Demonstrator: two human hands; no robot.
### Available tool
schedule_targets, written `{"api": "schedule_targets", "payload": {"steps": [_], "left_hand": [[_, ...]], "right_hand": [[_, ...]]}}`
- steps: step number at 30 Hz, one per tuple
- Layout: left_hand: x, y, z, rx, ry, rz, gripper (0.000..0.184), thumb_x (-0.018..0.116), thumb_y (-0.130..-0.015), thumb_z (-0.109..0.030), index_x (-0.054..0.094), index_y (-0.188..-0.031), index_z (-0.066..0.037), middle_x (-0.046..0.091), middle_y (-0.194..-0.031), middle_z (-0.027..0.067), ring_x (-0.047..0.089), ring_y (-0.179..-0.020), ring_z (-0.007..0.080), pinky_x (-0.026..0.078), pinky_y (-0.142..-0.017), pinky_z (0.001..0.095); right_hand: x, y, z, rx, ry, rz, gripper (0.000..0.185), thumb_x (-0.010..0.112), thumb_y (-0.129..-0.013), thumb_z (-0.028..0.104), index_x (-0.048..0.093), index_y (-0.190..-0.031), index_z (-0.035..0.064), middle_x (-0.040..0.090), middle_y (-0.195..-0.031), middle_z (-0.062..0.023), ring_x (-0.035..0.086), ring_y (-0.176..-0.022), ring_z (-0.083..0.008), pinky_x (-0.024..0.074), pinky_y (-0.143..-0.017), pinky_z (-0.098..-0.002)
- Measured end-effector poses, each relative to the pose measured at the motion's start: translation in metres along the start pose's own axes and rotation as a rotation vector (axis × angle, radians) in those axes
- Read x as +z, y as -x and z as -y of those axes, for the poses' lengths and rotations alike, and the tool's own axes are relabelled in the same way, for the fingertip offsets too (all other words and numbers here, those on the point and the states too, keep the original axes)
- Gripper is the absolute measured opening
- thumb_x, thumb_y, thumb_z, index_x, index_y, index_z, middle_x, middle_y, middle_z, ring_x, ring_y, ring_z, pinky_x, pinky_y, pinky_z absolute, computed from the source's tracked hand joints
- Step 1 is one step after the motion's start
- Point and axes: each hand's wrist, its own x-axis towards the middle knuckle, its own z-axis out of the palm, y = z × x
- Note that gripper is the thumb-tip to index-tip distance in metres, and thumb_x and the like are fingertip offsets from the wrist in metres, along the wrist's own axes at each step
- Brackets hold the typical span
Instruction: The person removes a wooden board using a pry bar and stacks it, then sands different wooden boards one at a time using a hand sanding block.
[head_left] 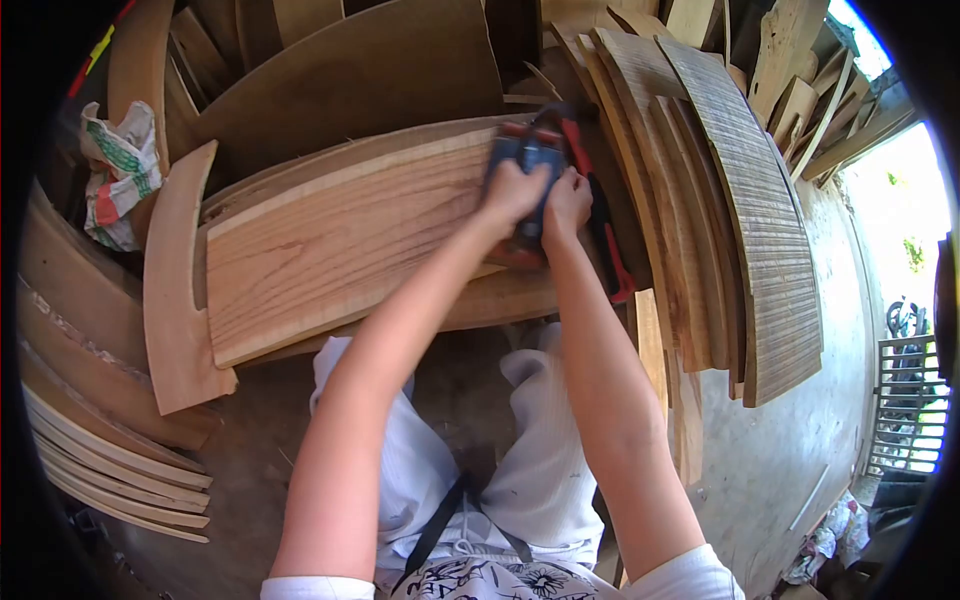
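A wide wooden board (340, 240) with visible grain lies across the work surface in front of me. At its right end stands a dark blue and red hand-held power tool (530, 185), blurred by motion. My left hand (517, 192) is wrapped over the top of the tool. My right hand (567, 203) grips the tool's right side, its fingers closed. The tool's underside and its contact with the board are hidden. Just right of my right hand is a red and black object (608, 235).
Rough curved boards (765, 240) are stacked at the right. A curved wooden piece (175, 290) lies at the board's left end, near a crumpled sack (122, 170). Thin curved strips (120, 465) lie at the lower left. Large panels (370, 75) lean behind.
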Motion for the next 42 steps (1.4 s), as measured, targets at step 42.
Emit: {"api": "schedule_targets", "payload": {"steps": [42], "left_hand": [[-0.360,0.137,0.088,-0.167,0.293,-0.787,0.019,0.055,-0.077,-0.023,0.047,-0.079,-0.006,0.035,-0.052,-0.0038,0.028,-0.036,0.0033,0.022,-0.032,0.0179]], "right_hand": [[0.018,0.023,-0.022,-0.571,0.527,-0.171,0.022,0.044,-0.076,0.018,0.049,-0.095,0.0080,0.050,-0.090,-0.0155,0.045,-0.084,-0.0312,0.0362,-0.074,-0.0388]]}}
